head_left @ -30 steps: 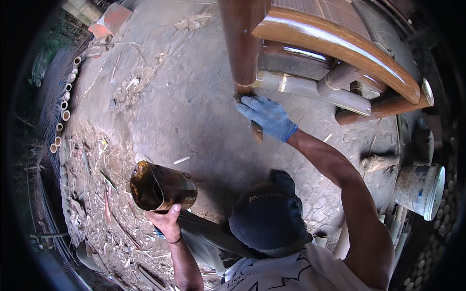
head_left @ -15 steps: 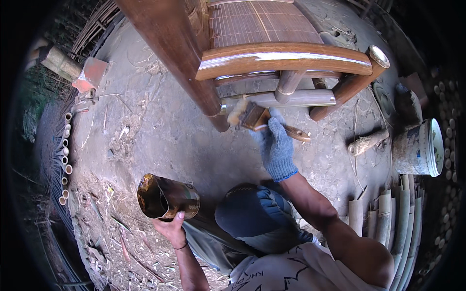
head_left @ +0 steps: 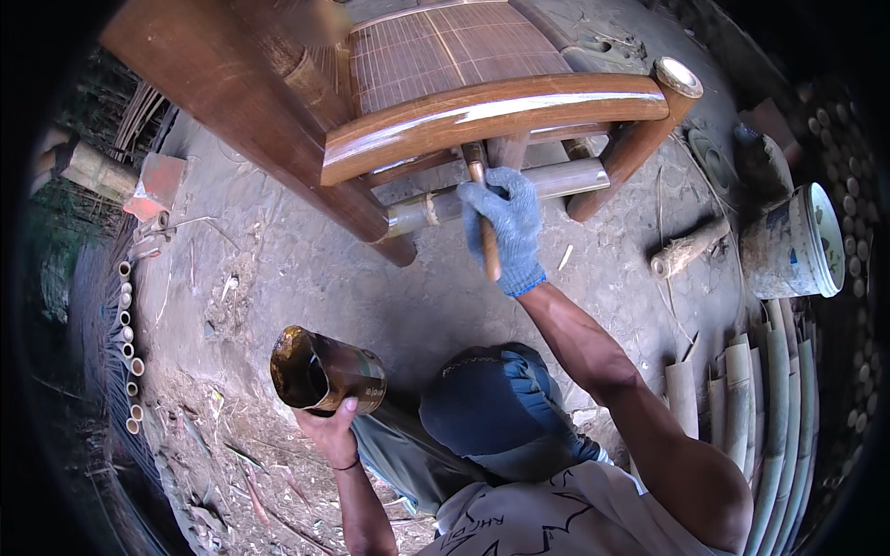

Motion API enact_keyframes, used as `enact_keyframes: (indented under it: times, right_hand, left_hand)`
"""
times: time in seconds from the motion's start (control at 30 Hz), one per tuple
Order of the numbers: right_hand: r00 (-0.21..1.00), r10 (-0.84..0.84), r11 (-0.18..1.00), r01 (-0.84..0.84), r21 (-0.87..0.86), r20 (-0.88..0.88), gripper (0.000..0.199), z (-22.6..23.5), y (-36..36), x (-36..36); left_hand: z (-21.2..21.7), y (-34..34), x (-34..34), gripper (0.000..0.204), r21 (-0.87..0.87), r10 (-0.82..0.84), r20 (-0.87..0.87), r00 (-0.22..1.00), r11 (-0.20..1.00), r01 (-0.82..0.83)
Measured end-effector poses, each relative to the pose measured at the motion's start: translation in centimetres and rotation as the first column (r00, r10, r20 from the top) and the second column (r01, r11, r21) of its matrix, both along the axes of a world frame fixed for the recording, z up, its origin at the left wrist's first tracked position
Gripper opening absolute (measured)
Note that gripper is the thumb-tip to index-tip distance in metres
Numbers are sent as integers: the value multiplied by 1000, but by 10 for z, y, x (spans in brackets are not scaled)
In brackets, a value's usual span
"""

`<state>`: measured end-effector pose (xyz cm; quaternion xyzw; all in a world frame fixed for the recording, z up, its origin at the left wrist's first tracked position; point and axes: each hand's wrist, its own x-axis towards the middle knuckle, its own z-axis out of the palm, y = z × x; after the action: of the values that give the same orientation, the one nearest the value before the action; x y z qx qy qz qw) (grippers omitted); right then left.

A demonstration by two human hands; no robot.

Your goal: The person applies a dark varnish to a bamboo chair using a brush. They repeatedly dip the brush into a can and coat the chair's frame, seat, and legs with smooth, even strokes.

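Note:
My bare left hand is wrapped round the lower side of an open tin can, which is tilted and coated with brown varnish around its mouth. In a blue-grey knitted glove, my right hand grips the wooden handle of a paintbrush. The brush points away from me, its bristles hidden behind the glossy brown front rail of a bamboo chair. Just beyond my gloved fingers is the chair's paler lower crossbar. Behind the front rail lies the slatted seat.
A thick brown chair leg slants across the upper left. On the right stand a stained white bucket and a short log. Split bamboo poles lie at the lower right. A reddish block rests at the far left.
My right hand has moved up and slightly left, turning the brush so its head passes behind the front rail. The chair appears shifted left in view. My left hand still holds the can.

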<state>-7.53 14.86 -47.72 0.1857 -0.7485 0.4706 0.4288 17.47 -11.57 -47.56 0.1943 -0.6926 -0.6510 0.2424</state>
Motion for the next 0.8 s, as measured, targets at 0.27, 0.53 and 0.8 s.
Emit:
enact_keyframes:
  times: [0.27,0.53,0.8]
  right_hand:
    - [802,415,905,-314,-289,429,14,-13,-33,7]
    - [941,312,908,-256,-332,128,25,-8,93,53]
    - [762,537,797,-316,-515,363,23,2,156,-44]
  left_hand:
    - [-4,15,-9,99,14,-15,-33,999,1000,16]
    - [-1,17,-8,88,-69,-4,-22,1000,998,2]
    - [-4,30,-27,96,-79,-23,27,999,997,25]
